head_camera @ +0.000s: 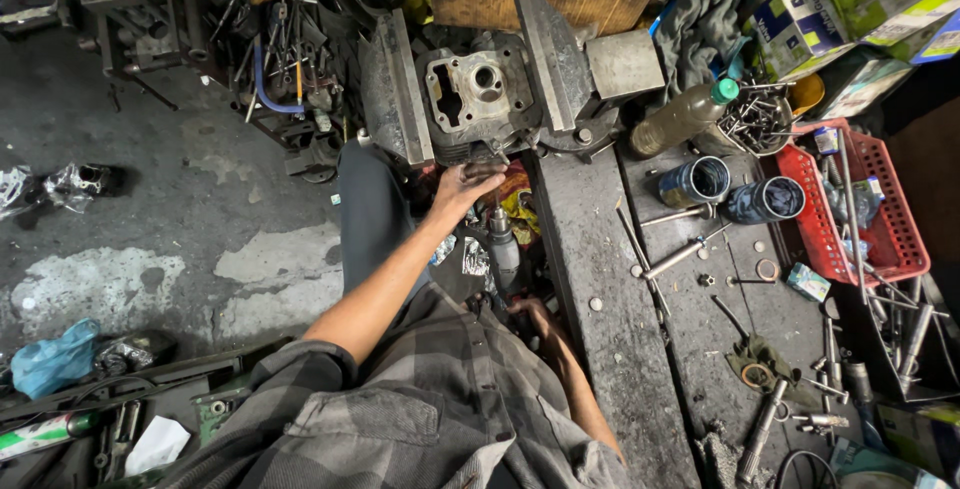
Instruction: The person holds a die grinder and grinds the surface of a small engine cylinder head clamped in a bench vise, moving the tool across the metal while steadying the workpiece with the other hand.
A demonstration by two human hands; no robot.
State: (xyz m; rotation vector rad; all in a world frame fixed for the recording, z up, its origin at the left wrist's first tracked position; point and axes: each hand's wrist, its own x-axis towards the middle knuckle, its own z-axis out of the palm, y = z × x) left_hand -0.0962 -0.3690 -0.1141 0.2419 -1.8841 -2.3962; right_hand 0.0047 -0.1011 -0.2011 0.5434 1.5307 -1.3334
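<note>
A grey engine cylinder block (470,89) is clamped between the jaws of a big bench vise (545,59) at the edge of the workbench (600,249). My left hand (465,187), dark with grease, reaches up to the lower front of the vise just under the block. Its fingers are curled and the tips are lost in shadow. My right hand (530,311) is low beside the bench edge, below the vise's grey screw spindle (503,249). The fingers are bent in a dark gap, and what they hold cannot be made out.
On the bench lie two blue cans (695,181), a bottle (680,117), a tub of nails (755,119), a red basket (880,219), and loose bolts and rods. A tool rack (285,59) stands to the left. The concrete floor (150,249) has bags and scrap on it.
</note>
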